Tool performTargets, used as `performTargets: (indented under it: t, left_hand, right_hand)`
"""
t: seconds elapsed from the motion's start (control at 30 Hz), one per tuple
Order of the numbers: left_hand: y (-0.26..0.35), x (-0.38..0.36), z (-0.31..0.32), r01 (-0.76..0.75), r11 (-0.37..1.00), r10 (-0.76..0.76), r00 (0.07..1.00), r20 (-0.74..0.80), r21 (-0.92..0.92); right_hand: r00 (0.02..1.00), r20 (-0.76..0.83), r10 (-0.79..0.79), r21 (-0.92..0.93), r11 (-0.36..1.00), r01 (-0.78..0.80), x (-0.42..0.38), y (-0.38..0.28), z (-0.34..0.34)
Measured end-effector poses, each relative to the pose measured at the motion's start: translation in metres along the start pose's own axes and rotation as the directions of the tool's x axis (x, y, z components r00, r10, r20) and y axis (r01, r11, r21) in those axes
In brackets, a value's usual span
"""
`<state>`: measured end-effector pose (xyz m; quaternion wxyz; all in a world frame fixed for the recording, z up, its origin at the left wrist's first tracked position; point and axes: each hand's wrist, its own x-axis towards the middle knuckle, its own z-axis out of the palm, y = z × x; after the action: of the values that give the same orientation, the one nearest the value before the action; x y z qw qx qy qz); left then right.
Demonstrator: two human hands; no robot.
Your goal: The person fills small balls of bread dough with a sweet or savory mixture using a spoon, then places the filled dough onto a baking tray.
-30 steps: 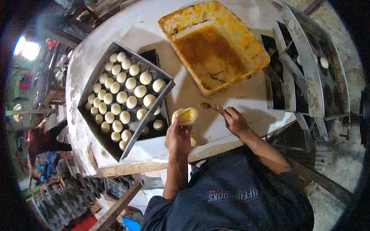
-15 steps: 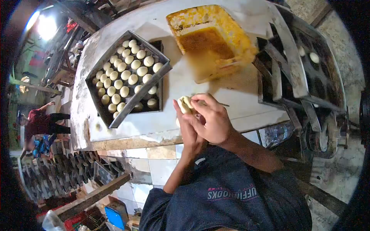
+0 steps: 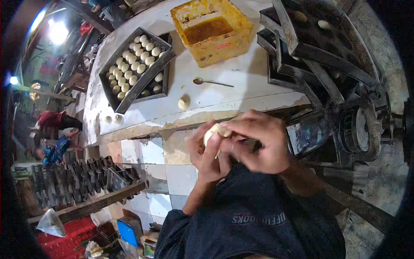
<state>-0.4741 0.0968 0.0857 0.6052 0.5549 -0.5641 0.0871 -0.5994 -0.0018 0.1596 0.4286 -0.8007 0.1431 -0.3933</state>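
Observation:
A pale piece of dough (image 3: 211,133) is held in front of the table's near edge. My left hand (image 3: 208,154) wraps round it from the left and below, thumb against it. From the right, my right hand (image 3: 260,142) pinches its upper edge with the fingertips, slightly blurred. Beyond my hands, a single dough ball (image 3: 183,102) rests on the table (image 3: 224,97). A metal spoon (image 3: 212,83) lies behind that ball.
A tray (image 3: 170,55) of several dough balls stands at the left. A yellow tub (image 3: 222,51) with brown filling is at the back. Stacked metal trays (image 3: 327,56) rise at the right. Two small balls lie near the left table edge. A person (image 3: 54,121) is far left.
Both hands have come down off the table's edge toward my body with the dough. The spoon and the single ball now show plainly. The view has shifted, and the trays and tub appear higher.

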Motion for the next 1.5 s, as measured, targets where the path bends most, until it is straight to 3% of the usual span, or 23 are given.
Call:
performTargets:
  t: [0.03, 0.13, 0.2, 0.23, 0.27, 0.37, 0.47, 0.5, 0.53, 0.63, 0.73, 0.8, 0.87, 0.93, 1.0, 1.07, 1.13, 1.17, 1.27, 1.37, 1.4, 1.47, 1.5]
  left_hand:
    - [0.007, 0.000, -0.007, 0.008, 0.980, -0.026, 0.996, 0.086, 0.200]
    - [0.024, 0.013, -0.015, 0.075, 0.967, -0.123, 0.975, 0.186, 0.244]
    - [0.022, 0.014, -0.011, 0.171, 0.963, -0.194, 0.976, 0.094, 0.210]
    - [0.018, 0.014, -0.013, 0.381, 0.893, -0.362, 0.924, 0.121, -0.241]
    - [0.014, 0.014, -0.016, 0.502, 0.598, -0.487, 0.847, 0.215, -0.625]
    - [-0.007, 0.005, -0.031, 0.405, 0.527, -0.406, 0.892, 0.198, -0.747]
    - [-0.016, 0.020, -0.045, 0.315, 0.723, -0.333, 0.939, 0.089, -0.615]
    - [-0.018, 0.036, -0.052, 0.301, 0.860, -0.297, 0.952, 0.076, -0.413]
    - [-0.020, 0.048, -0.058, 0.271, 0.944, -0.261, 0.962, 0.073, -0.188]
    - [-0.035, 0.059, -0.063, 0.402, 0.895, -0.413, 0.910, -0.019, -0.193]
    - [-0.059, 0.061, -0.072, 0.478, 0.835, -0.502, 0.865, -0.019, -0.273]
    - [-0.077, 0.058, -0.072, 0.357, 0.705, -0.428, 0.903, 0.033, -0.613]
    - [-0.086, 0.065, -0.071, 0.320, 0.654, -0.403, 0.914, 0.043, -0.685]
    - [-0.102, 0.079, -0.071, 0.152, 0.813, -0.106, 0.988, 0.114, -0.562]
    - [-0.108, 0.093, -0.061, 0.069, 0.837, -0.010, 0.994, 0.111, -0.543]
    - [-0.098, 0.100, -0.038, 0.142, 0.802, -0.256, 0.959, -0.120, -0.581]
    - [-0.094, 0.107, -0.027, 0.167, 0.871, -0.221, 0.973, -0.064, -0.462]
    - [-0.085, 0.114, -0.011, 0.177, 0.778, -0.272, 0.960, -0.070, -0.602]
    - [-0.078, 0.127, 0.028, 0.285, 0.591, -0.265, 0.952, 0.153, -0.754]
    - [-0.074, 0.137, 0.077, 0.090, 0.635, 0.014, 0.992, 0.128, -0.767]
    - [-0.066, 0.141, 0.091, 0.011, 0.646, 0.049, 0.997, 0.056, -0.763]
    - [-0.053, 0.132, 0.112, 0.051, 0.780, 0.048, 0.989, 0.142, -0.623]
    - [-0.043, 0.128, 0.132, 0.094, 0.788, -0.030, 0.993, 0.114, -0.609]
  right_hand:
    - [1.000, 0.017, -0.016, -0.065, 0.998, 0.018, -0.004, -0.007, 0.002]
    - [0.998, 0.065, -0.029, -0.185, 0.982, 0.040, -0.012, -0.012, 0.007]
    - [0.981, 0.016, -0.193, -0.205, 0.960, 0.192, -0.009, -0.006, 0.009]
    - [0.977, 0.015, -0.213, -0.207, 0.955, 0.211, -0.004, -0.006, 0.007]
    - [0.976, 0.021, -0.216, -0.199, 0.956, 0.216, 0.002, -0.008, 0.006]
    - [0.989, 0.003, 0.145, -0.003, 0.989, -0.145, 0.024, -0.023, 0.007]
    - [0.981, 0.107, 0.161, 0.224, 0.958, -0.182, 0.033, -0.008, 0.032]
    - [0.990, 0.021, -0.139, 0.104, 0.985, 0.137, 0.041, 0.002, 0.041]
    - [0.984, 0.017, -0.180, 0.121, 0.977, 0.176, 0.047, -0.001, 0.051]
    - [0.976, 0.046, -0.214, -0.159, 0.963, 0.219, 0.066, -0.009, 0.081]
    - [0.983, 0.041, -0.180, -0.099, 0.978, 0.183, 0.083, 0.005, 0.095]
    - [0.987, 0.077, -0.141, -0.089, 0.985, 0.148, 0.102, 0.005, 0.088]
    - [0.962, 0.180, 0.204, 0.130, 0.965, -0.229, 0.114, 0.002, 0.081]
    - [0.963, 0.228, 0.146, 0.249, 0.947, -0.203, 0.110, 0.021, 0.085]
    - [1.000, -0.008, 0.012, 0.200, 0.980, -0.011, 0.108, 0.027, 0.088]
    - [0.988, 0.004, -0.157, -0.004, 0.988, 0.157, 0.114, 0.022, 0.082]
    - [0.957, -0.040, -0.287, -0.122, 0.952, 0.281, 0.109, 0.034, 0.073]
    - [0.955, -0.045, -0.294, -0.121, 0.950, 0.287, 0.106, 0.042, 0.064]
    - [0.950, -0.087, -0.299, 0.171, 0.935, 0.309, 0.096, 0.064, 0.024]
    - [0.992, 0.111, 0.063, 0.373, 0.923, -0.100, 0.072, 0.074, -0.019]
    - [0.993, 0.105, 0.060, 0.377, 0.921, -0.096, 0.073, 0.074, -0.040]
    - [0.954, 0.297, -0.046, -0.072, 0.995, 0.070, 0.077, 0.072, -0.094]
    - [0.975, 0.221, 0.014, -0.200, 0.979, 0.031, 0.063, 0.074, -0.114]
